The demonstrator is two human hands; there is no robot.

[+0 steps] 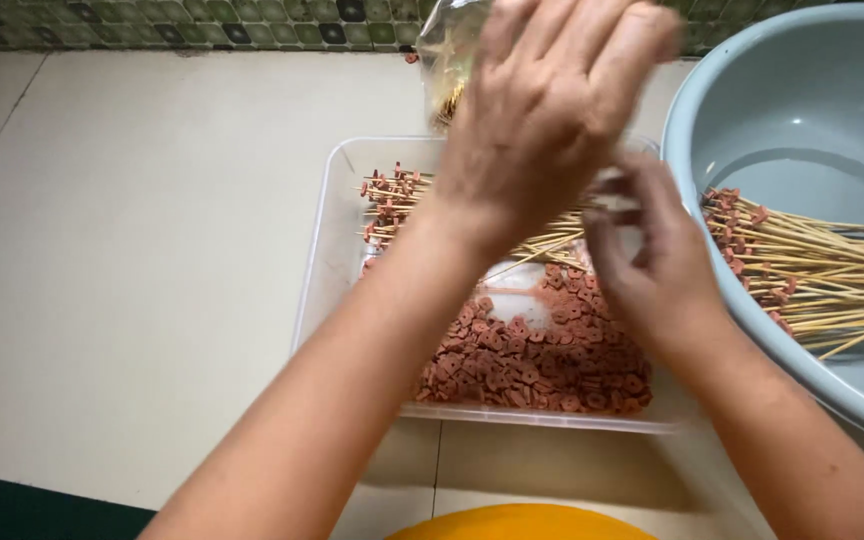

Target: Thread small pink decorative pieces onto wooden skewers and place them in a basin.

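Head cam: reddish-brown sausage slices (532,365), thin rounds, heaped in clear tray (324,215).

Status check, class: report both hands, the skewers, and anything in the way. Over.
Left hand raised over clear tray, fingers bent. Right hand pinching bamboo skewers. Sliced sausage pieces heaped below. Left hand hides the grip.

The tray (337,215) is clear, glossy plastic, and the bag (444,45) above it a thin, shiny transparent film. The skewers (832,265) look like pale, matt bamboo or wood. The sliced pieces (542,360) are dull reddish-brown with a slightly rough face. The basin (802,110) is smooth grey-blue plastic with a soft sheen. The surface (142,250) is smooth cream tile.
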